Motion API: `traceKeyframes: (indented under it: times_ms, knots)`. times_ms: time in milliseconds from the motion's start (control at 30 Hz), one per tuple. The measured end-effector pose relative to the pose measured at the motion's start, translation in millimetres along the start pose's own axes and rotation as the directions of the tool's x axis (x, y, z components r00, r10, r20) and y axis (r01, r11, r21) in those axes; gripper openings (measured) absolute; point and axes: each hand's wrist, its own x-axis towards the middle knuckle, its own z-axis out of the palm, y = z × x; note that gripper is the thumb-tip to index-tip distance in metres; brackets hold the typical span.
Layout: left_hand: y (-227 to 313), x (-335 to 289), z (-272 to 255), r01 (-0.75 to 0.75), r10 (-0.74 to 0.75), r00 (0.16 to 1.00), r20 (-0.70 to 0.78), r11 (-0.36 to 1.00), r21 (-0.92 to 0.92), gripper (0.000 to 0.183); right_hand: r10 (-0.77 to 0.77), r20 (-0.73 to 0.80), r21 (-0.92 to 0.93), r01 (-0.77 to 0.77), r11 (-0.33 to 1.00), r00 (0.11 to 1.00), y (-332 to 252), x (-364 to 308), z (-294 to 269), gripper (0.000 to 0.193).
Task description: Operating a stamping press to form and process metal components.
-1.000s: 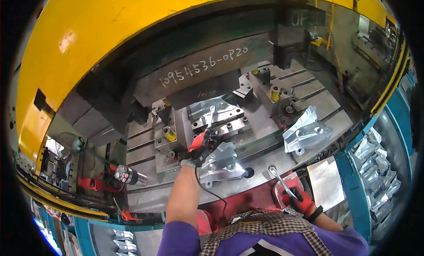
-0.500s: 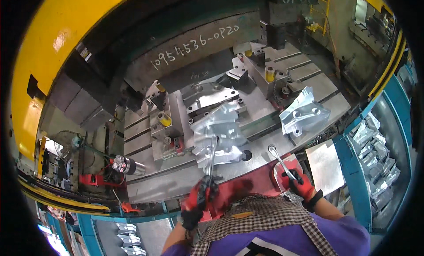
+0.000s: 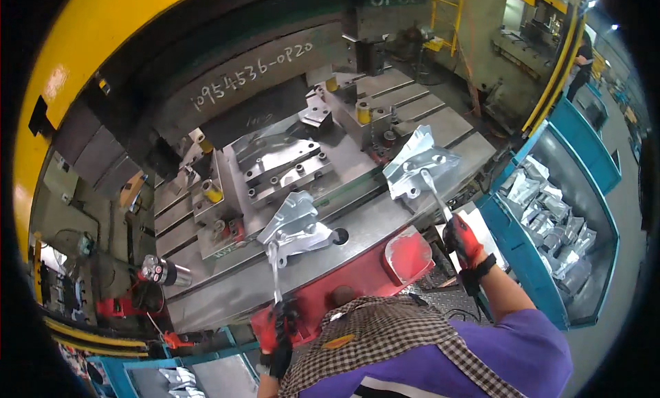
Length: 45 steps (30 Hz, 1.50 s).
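Note:
My left hand (image 3: 276,326), in a red and black glove, is closed round a slim metal hand tool (image 3: 277,282) with a rounded head. That head touches a bent silver sheet-metal part (image 3: 291,220) at the front edge of the press bed; whether a second part lies under it I cannot tell. In the same kind of glove, my right hand (image 3: 465,243) grips a matching metal hand tool (image 3: 439,199). Its round head rests against another formed sheet-metal part (image 3: 422,166) on the right of the bed.
Behind the parts stands the lower die (image 3: 282,157) with its posts, on the slotted press bed (image 3: 440,126). A red ledge (image 3: 364,282) runs along the front. At right is a blue bin (image 3: 496,216) holding several parts; a silver cylinder (image 3: 167,271) lies left. A person (image 3: 583,62) stands far right.
The left part has come off the die toward the bed's front edge, with the left tool at it. My right hand has reached forward, bringing its tool onto the right part. The view has turned right.

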Motion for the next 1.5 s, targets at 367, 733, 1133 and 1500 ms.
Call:
traceKeyframes:
  times_ms: [367, 733, 1133, 1500]
  knots:
    - [-32.0, -4.8, -40.0, -0.141, 0.12, 0.989, 0.081, 0.929, 0.343, 0.039, 0.108, 0.056, 0.244, -0.118, 0.963, 0.993, -13.4, 10.8, 30.9, 0.03]
    - [-81.5, 9.5, -73.0, -0.021, 0.02, 0.999, 0.032, 0.999, 0.026, 0.04, 0.312, 0.454, 0.252, -0.456, 0.853, 0.835, -30.3, 118.7, 251.5, 0.039]
    - [-96.7, 22.4, -81.4, 0.081, -0.032, 0.977, 0.21, 0.97, -0.23, 0.038, 0.032, 0.412, -0.711, 0.3, 0.636, 0.911, -29.1, 207.7, 303.1, 0.053]
    - [-24.2, -15.3, -40.2, 0.073, -0.069, 0.994, 0.082, 0.997, -0.037, 0.051, 0.216, 0.553, 0.06, -0.297, 0.953, 0.805, -35.3, 154.4, 219.3, 0.037]
